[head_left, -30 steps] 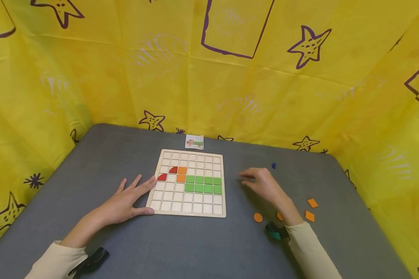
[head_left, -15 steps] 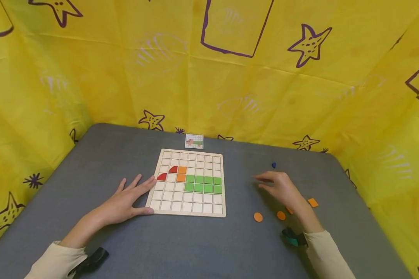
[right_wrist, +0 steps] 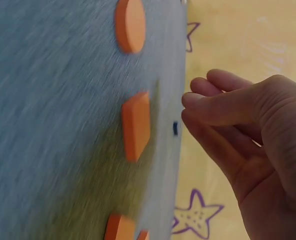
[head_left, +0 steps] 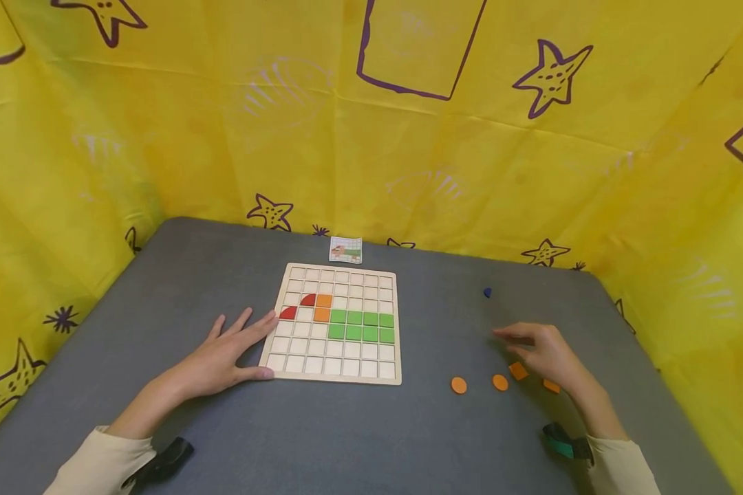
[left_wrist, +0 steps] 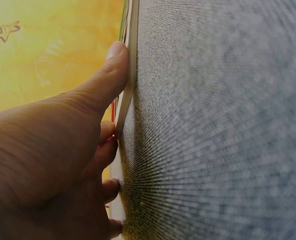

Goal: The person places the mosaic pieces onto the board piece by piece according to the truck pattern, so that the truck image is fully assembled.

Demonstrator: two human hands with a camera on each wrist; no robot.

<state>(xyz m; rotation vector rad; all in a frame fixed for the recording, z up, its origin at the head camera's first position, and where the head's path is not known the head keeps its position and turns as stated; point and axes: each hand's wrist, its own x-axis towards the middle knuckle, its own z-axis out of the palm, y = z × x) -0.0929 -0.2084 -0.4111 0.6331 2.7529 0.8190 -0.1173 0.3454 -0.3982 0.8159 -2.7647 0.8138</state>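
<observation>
My left hand lies with spread fingers at the left edge of a wooden grid board; the thumb and a fingertip touch its rim. On the board sit several green square tiles, two orange square tiles stacked in a column, and two red quarter-circle tiles. My right hand hovers above the table on the right, fingers loosely bent and nothing between them. Below it are an orange four-sided tile and another orange tile, partly covered by the hand.
Two orange round tiles lie between the board and the right hand. A small blue piece is farther back. Behind the board is a small picture card. A yellow patterned curtain borders the grey table.
My right hand has moved right and toward me, away from the board and over the orange tiles. The left hand stays in place at the board's edge.
</observation>
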